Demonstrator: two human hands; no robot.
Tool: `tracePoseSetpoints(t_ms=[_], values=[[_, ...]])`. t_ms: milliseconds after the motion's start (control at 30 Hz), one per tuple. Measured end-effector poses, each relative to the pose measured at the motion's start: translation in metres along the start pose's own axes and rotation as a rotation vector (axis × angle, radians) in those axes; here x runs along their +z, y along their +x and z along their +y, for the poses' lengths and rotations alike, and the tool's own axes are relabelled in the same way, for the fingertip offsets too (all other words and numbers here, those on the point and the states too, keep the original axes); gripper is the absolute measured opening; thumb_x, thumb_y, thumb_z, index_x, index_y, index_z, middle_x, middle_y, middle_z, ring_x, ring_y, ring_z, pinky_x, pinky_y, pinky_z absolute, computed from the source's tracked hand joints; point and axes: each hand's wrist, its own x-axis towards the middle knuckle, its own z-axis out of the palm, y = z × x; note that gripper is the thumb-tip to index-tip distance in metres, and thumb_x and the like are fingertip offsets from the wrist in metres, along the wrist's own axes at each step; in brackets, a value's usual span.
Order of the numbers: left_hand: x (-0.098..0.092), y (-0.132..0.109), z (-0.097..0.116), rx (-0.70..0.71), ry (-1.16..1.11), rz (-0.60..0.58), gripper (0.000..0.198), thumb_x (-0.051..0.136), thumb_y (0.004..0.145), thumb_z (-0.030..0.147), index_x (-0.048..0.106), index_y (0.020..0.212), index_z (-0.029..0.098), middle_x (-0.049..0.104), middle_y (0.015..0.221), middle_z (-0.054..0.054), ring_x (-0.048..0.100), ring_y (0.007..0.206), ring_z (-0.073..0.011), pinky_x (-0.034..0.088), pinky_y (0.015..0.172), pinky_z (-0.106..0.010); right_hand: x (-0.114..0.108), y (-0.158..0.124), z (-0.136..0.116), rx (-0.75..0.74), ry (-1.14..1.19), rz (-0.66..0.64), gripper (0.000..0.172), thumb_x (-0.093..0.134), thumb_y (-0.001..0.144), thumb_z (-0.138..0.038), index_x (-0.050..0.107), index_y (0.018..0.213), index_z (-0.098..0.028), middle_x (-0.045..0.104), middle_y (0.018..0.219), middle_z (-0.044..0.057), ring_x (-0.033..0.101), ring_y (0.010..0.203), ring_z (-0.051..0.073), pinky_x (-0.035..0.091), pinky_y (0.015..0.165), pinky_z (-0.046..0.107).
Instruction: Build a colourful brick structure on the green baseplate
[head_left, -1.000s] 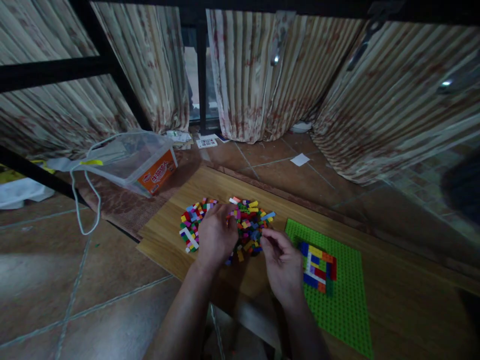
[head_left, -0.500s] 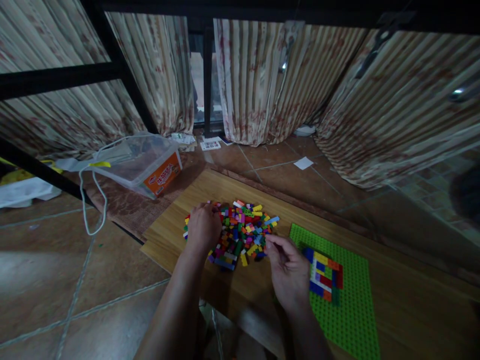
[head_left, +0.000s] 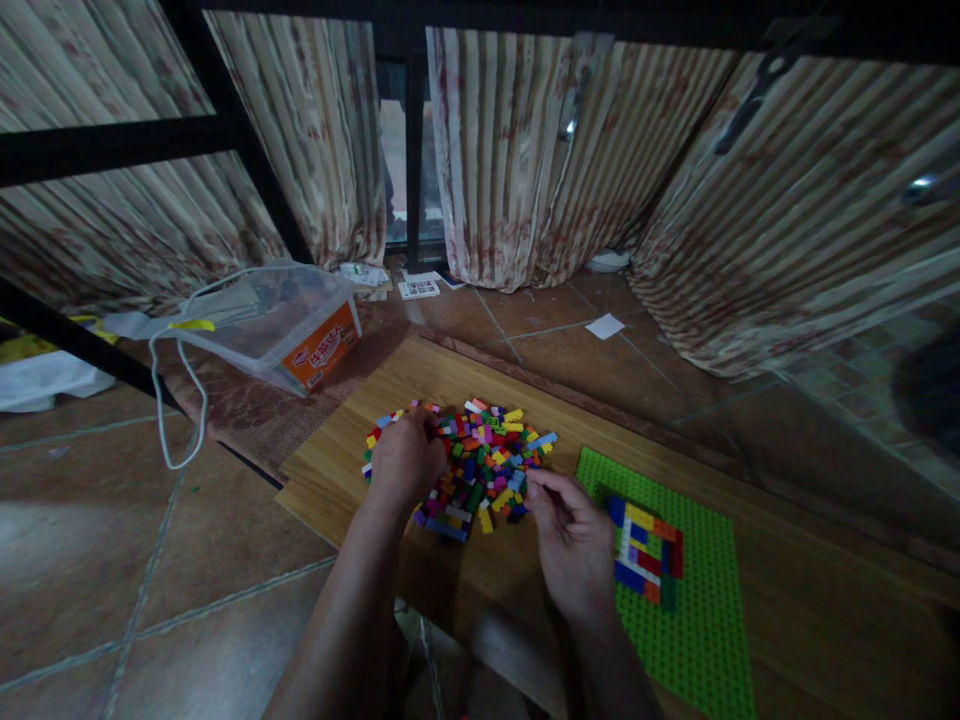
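The left hand [head_left: 406, 458] has curled fingers down among the loose bricks [head_left: 472, 466] on the worktop [head_left: 409, 372]; the right hand [head_left: 574, 548], beside the green board [head_left: 705, 620], pinches, but from here I can't tell if either grips a brick. A careless sweep could spill some off the near edge.

We have shifted our left hand [head_left: 409, 460] leftward, away from our right hand [head_left: 576, 545], so the gap between our hands is wider than a second ago. More of the brick pile [head_left: 480, 465] shows in that gap, while bricks then visible left of our left hand are now largely covered by it.
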Motion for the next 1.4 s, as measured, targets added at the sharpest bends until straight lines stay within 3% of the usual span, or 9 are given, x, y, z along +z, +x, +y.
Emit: tracePoseSetpoints(t_ms=[233, 533, 667, 833, 1000, 1167, 1267, 1333, 1400], values=[[-0.001, 0.001, 0.000, 0.019, -0.076, 0.055, 0.022, 0.051, 0.079, 0.018, 0.068, 0.093, 0.021, 0.073, 0.094, -0.009, 0.066, 0.090, -0.0258, 0.046, 0.076, -0.034, 0.001, 0.000, 0.002, 0.016, 0.015, 0.001, 0.020, 0.059, 0.087, -0.035, 0.070, 0.096, -0.020, 0.071, 0.094, 0.006, 0.065, 0.080, 0.018, 0.053, 0.071, 0.032], [-0.002, 0.003, -0.010, -0.018, -0.756, 0.031, 0.017, 0.063, 0.070, 0.028, 0.068, 0.082, 0.017, 0.066, 0.069, 0.000, 0.059, 0.062, -0.0143, 0.042, 0.058, -0.023, 0.000, -0.001, 0.000, 0.019, 0.014, 0.006, 0.021, 0.059, 0.087, -0.037, 0.070, 0.096, -0.021, 0.070, 0.094, 0.006, 0.065, 0.082, 0.019, 0.054, 0.073, 0.034], [-0.013, -0.005, -0.004, 0.040, -0.984, -0.113, 0.018, 0.069, 0.067, 0.027, 0.067, 0.079, 0.015, 0.062, 0.066, 0.002, 0.053, 0.058, -0.0102, 0.039, 0.055, -0.021, 0.000, -0.002, -0.008, 0.090, 0.080, 0.023, 0.027, 0.060, 0.086, -0.042, 0.070, 0.099, -0.020, 0.071, 0.095, 0.007, 0.066, 0.080, 0.019, 0.055, 0.072, 0.033], [-0.017, -0.019, 0.009, 0.236, -1.024, -0.295, 0.017, 0.072, 0.071, 0.029, 0.069, 0.082, 0.016, 0.066, 0.079, -0.002, 0.058, 0.071, -0.0137, 0.047, 0.067, -0.025, 0.003, 0.001, -0.021, 0.250, 0.336, 0.004, 0.038, 0.059, 0.085, -0.049, 0.066, 0.108, -0.020, 0.070, 0.087, 0.005, 0.065, 0.070, 0.015, 0.054, 0.058, 0.026], [-0.011, -0.026, 0.018, 0.317, -0.993, -0.380, 0.018, 0.069, 0.076, 0.032, 0.070, 0.087, 0.018, 0.069, 0.086, -0.006, 0.062, 0.078, -0.0182, 0.051, 0.072, -0.030, 0.004, 0.006, -0.022, 0.324, 0.544, -0.010, 0.033, 0.067, 0.077, -0.049, 0.068, 0.091, -0.019, 0.060, 0.062, -0.002, 0.054, 0.052, 0.011, 0.046, 0.044, 0.022], [-0.006, -0.031, 0.031, 0.222, -1.070, -0.381, 0.040, 0.072, 0.074, 0.041, 0.065, 0.106, 0.018, 0.067, 0.101, -0.007, 0.063, 0.084, -0.0176, 0.053, 0.070, -0.027, 0.004, 0.007, -0.022, 0.294, 0.535, 0.088, 0.029, 0.071, 0.073, -0.044, 0.069, 0.090, -0.019, 0.063, 0.064, -0.001, 0.057, 0.056, 0.012, 0.049, 0.048, 0.024], [0.005, -0.039, 0.044, 0.079, -1.085, -0.403, 0.042, 0.068, 0.076, 0.051, 0.065, 0.097, 0.015, 0.065, 0.078, -0.002, 0.059, 0.063, -0.0109, 0.048, 0.053, -0.019, 0.004, 0.005, -0.024, 0.246, 0.463, 0.115, 0.028, 0.069, 0.076, -0.043, 0.069, 0.091, -0.020, 0.066, 0.069, 0.000, 0.059, 0.058, 0.013, 0.051, 0.050, 0.025], [0.016, -0.045, 0.053, 0.007, -1.146, -0.463, 0.042, 0.064, 0.078, 0.055, 0.063, 0.087, 0.015, 0.059, 0.062, 0.002, 0.053, 0.051, -0.0083, 0.044, 0.046, -0.018, 0.005, 0.003, -0.025, 0.233, 0.427, 0.094, 0.028, 0.065, 0.079, -0.044, 0.069, 0.092, -0.020, 0.069, 0.072, 0.002, 0.061, 0.060, 0.015, 0.051, 0.050, 0.026], [0.027, -0.049, 0.059, -0.055, -1.222, -0.444, 0.043, 0.066, 0.076, 0.056, 0.062, 0.086, 0.015, 0.055, 0.056, 0.004, 0.050, 0.045, -0.0073, 0.043, 0.043, -0.018, 0.007, 0.003, -0.025, 0.245, 0.407, 0.077, 0.028, 0.062, 0.082, -0.045, 0.068, 0.093, -0.020, 0.071, 0.076, 0.003, 0.064, 0.062, 0.016, 0.051, 0.051, 0.027]])
